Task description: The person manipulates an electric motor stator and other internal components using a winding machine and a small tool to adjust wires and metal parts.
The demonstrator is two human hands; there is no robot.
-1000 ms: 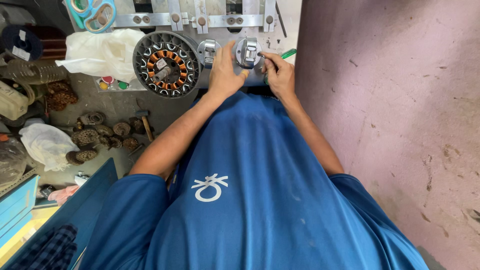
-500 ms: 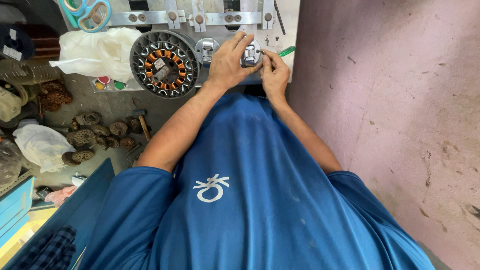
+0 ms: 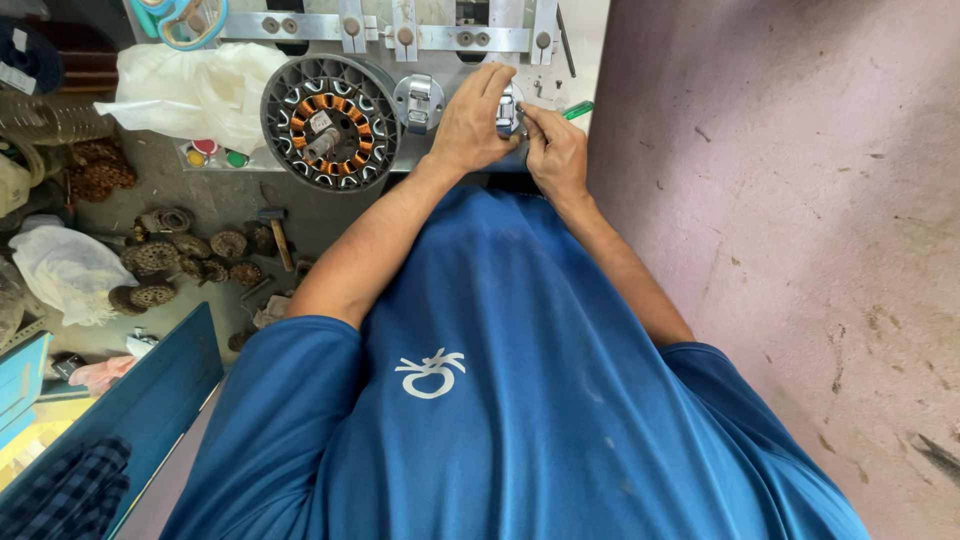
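My left hand (image 3: pixel 478 122) is wrapped around a small round metal part (image 3: pixel 508 110) on the grey machine top (image 3: pixel 590 40). My right hand (image 3: pixel 552 148) pinches a green-handled tool (image 3: pixel 577 110) against that same part. To their left sits a second round metal part (image 3: pixel 418 102), and beyond it a large grey stator (image 3: pixel 328 122) with copper windings stands mounted on the machine. My blue shirt fills the lower frame.
A white plastic bag (image 3: pixel 195 88) lies beside the stator. Several worn copper coils (image 3: pixel 170 262) and a hammer (image 3: pixel 276 234) lie on the floor at left. A blue box (image 3: pixel 140 400) is at lower left. A pink wall (image 3: pixel 780 220) rises on the right.
My hands have drawn closer together on the small metal part, with the left hand now gripping it more from above. The view has shifted slightly.
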